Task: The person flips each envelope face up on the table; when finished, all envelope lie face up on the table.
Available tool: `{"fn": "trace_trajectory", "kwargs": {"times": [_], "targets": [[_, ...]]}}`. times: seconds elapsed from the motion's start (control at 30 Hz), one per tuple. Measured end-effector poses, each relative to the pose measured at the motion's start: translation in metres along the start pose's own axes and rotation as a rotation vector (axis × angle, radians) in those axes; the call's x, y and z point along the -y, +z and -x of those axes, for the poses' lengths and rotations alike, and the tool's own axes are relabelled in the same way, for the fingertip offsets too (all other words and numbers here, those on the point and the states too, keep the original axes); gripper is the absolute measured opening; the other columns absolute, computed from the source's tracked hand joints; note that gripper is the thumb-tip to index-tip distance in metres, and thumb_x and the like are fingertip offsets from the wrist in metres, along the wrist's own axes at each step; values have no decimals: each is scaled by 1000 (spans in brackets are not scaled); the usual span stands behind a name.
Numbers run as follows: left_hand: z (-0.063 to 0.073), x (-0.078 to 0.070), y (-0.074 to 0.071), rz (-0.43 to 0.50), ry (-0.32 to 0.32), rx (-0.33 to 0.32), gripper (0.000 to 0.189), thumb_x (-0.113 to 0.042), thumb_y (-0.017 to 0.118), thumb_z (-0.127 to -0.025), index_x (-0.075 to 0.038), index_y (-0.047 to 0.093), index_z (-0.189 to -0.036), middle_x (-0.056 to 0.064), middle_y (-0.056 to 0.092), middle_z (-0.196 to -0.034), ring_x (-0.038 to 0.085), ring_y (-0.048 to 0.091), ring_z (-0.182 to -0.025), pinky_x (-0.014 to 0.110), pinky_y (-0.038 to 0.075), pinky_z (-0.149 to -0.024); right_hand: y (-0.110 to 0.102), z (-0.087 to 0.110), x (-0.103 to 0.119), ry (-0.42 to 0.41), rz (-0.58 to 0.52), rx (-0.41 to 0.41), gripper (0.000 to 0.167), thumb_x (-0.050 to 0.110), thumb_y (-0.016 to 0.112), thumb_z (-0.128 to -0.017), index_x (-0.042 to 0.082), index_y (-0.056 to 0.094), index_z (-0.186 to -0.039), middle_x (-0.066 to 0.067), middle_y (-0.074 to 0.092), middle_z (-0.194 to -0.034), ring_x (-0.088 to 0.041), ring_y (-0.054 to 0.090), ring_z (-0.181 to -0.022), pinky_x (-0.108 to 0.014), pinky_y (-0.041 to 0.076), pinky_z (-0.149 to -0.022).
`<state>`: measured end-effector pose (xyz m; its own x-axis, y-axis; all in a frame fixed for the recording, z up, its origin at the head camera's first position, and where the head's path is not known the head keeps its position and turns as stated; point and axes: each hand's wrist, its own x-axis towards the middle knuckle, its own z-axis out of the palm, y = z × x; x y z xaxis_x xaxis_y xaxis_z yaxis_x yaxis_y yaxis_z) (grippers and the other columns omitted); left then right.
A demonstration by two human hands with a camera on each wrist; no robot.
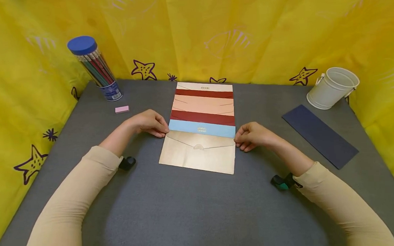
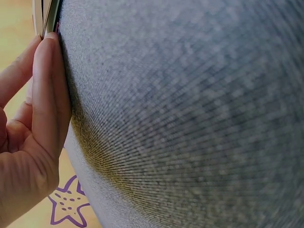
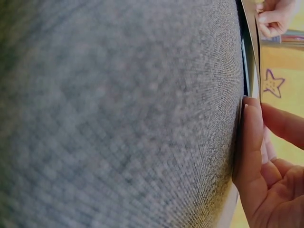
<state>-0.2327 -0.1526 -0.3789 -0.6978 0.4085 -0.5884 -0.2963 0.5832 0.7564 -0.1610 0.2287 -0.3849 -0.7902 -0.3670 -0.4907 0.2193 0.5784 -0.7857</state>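
A cream-gold envelope with a rounded flap and a small seal lies at the front of a column of overlapping envelopes. Behind it show strips of a light blue envelope, a dark red one, a peach one, another dark red one and a white one. My left hand pinches the cream-gold envelope's left edge near its top corner. At the opposite edge, my right hand pinches it between thumb and fingers. Both wrist views show fingertips at the envelope edges, close to the tabletop.
A dark navy envelope-shaped piece lies at the right, near a white metal bucket. At the back left stands a clear tube of pencils with a blue lid, and a pink eraser lies in front. Yellow cloth borders the grey table.
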Motion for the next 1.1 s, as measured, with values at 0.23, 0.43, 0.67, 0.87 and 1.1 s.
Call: {"fn": "trace_trajectory", "kwargs": {"times": [0.23, 0.43, 0.67, 0.87, 1.1], "targets": [[-1, 0, 1, -10, 0, -9, 14, -5, 69, -90, 7, 68, -98, 1, 66, -70, 5, 66, -61, 18, 57, -60, 1, 0, -2, 4, 5, -12, 24, 14, 63, -94, -6, 62, -107, -5, 69, -85, -12, 64, -66, -26, 60, -64], [1, -2, 3, -28, 1, -22, 17, -4, 69, -90, 9, 66, -100, 1, 66, -69, 5, 66, -61, 18, 57, -60, 1, 0, 0, -18, 10, -12, 19, 13, 63, -94, -4, 63, -103, -2, 69, -81, -12, 64, -63, -26, 60, -62], [4, -3, 3, -18, 13, -27, 19, -4, 69, -90, 10, 63, -101, 1, 66, -68, 6, 66, -60, 19, 57, -59, 3, 0, 2, 7, 17, -31, 22, 14, 64, -94, -5, 62, -104, -5, 69, -81, -12, 64, -63, -27, 59, -62], [5, -7, 2, -50, 40, -65, 21, -5, 70, -89, 10, 63, -103, 1, 66, -70, 6, 65, -60, 20, 58, -60, 3, 1, 3, 20, 0, -39, 22, 14, 63, -95, -4, 59, -107, -4, 68, -81, -12, 63, -64, -27, 60, -62], [0, -26, 15, -76, 125, -144, 22, -6, 70, -88, 9, 64, -103, 2, 65, -76, 8, 63, -64, 21, 59, -65, -2, 2, 3, 25, -8, -70, 26, 17, 64, -95, -4, 58, -109, -6, 69, -84, -13, 64, -65, -28, 60, -64]]}}
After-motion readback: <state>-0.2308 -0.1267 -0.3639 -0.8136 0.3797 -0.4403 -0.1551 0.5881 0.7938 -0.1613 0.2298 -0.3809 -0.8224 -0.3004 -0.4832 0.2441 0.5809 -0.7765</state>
